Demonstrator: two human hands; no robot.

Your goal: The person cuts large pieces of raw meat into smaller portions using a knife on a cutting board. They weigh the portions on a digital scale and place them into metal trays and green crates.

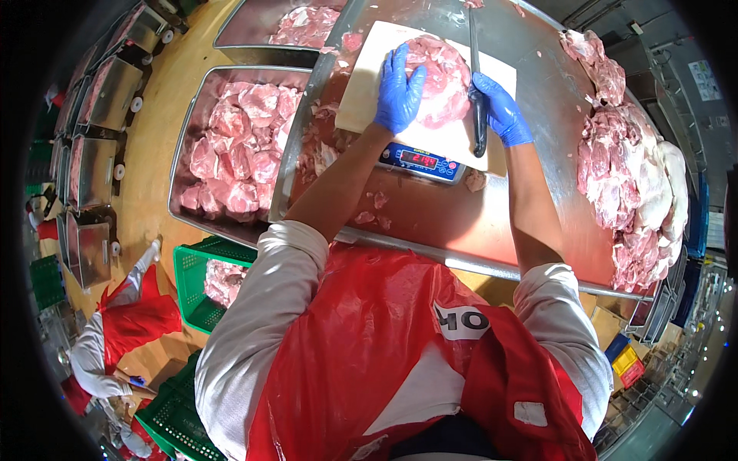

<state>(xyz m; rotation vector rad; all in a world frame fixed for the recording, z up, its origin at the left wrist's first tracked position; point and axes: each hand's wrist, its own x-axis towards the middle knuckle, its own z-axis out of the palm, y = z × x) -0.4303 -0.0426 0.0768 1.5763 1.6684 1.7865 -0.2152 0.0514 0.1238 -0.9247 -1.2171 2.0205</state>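
Note:
A mound of raw pink meat (442, 84) rests on a white cutting board (369, 73), which lies over a blue digital scale (423, 163) with a lit red display. My left hand (400, 94), in a blue glove, lies along the mound's left side, its fingers stretched out and the thumb apart. On the mound's right side, my gloved right hand (501, 114) has its fingers closed at the black handle of a long knife (480, 127). The blade points away from me. Part of my right fingers' grip is hidden by the handle.
Metal bins of meat pieces (231, 157) stand left of the steel table (550, 207). Larger cuts (623, 165) are heaped along its right edge. Scraps (373, 211) lie near the scale. Below left are green crates (196, 288) and a co-worker in a red apron (138, 323).

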